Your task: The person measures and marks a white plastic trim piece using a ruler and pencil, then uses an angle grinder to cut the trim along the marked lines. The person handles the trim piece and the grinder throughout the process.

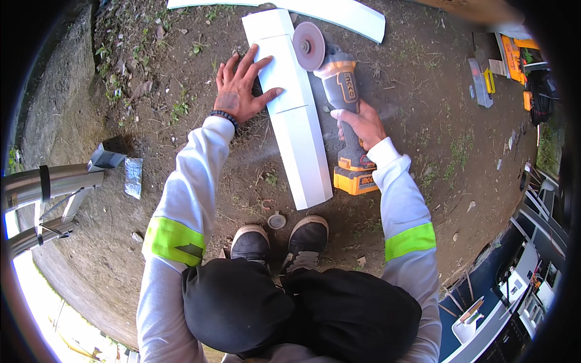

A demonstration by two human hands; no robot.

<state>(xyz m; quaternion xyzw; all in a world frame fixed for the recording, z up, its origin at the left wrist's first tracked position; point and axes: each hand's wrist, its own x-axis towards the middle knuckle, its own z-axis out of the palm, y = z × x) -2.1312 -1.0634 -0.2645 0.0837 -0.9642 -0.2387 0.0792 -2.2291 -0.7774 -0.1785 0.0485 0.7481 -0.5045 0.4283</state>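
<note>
A long white panel strip [296, 130] lies on the dirt in front of my feet, crossed by two thin dark lines. My left hand [241, 88] rests on its left edge near the far end, fingers spread and pressing flat. To the right of the strip, my right hand [361, 123] is wrapped round the grip of a cordless angle grinder [341, 85], black and orange with a battery [355, 180] at its near end. The grinder's reddish disc [308, 46] sits beside the strip's far right edge; whether it touches, I cannot tell.
Another white strip [345, 17] lies beyond. A ladder [54, 187] and a foil packet [134, 177] are at left. A clear plastic case [480, 83] and orange tools [513, 59] lie at far right. A small round lid [276, 221] is between my shoes [307, 235].
</note>
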